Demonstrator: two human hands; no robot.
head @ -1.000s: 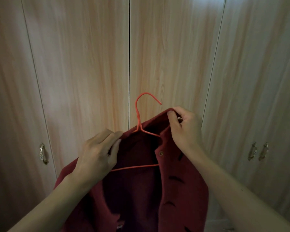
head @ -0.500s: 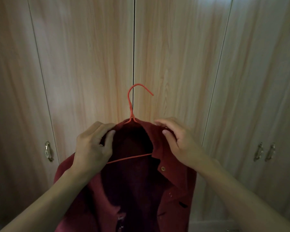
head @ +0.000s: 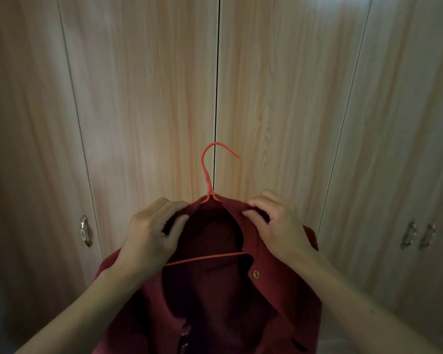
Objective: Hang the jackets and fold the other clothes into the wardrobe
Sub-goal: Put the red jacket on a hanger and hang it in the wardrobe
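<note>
A dark red jacket [head: 287, 302] hangs on an orange wire hanger [head: 208, 175] that I hold up in front of the shut wardrobe. The hanger's hook rises above the collar and its bottom bar crosses the open neck. My left hand [head: 149, 236] grips the left shoulder of the jacket beside the collar, thumb inside the neck opening. My right hand [head: 276, 226] pinches the right side of the collar. A brass snap shows on the right front panel.
Light wooden wardrobe doors [head: 143, 98] fill the view, all shut. A metal handle [head: 85, 231] sits on the left door and a pair of handles [head: 420, 235] on the right doors. The centre door seam runs straight behind the hook.
The right side of the jacket has been pulled over the hanger, so the collar now sits round the hook. My right hand shifted down onto the collar; my left hand kept its hold.
</note>
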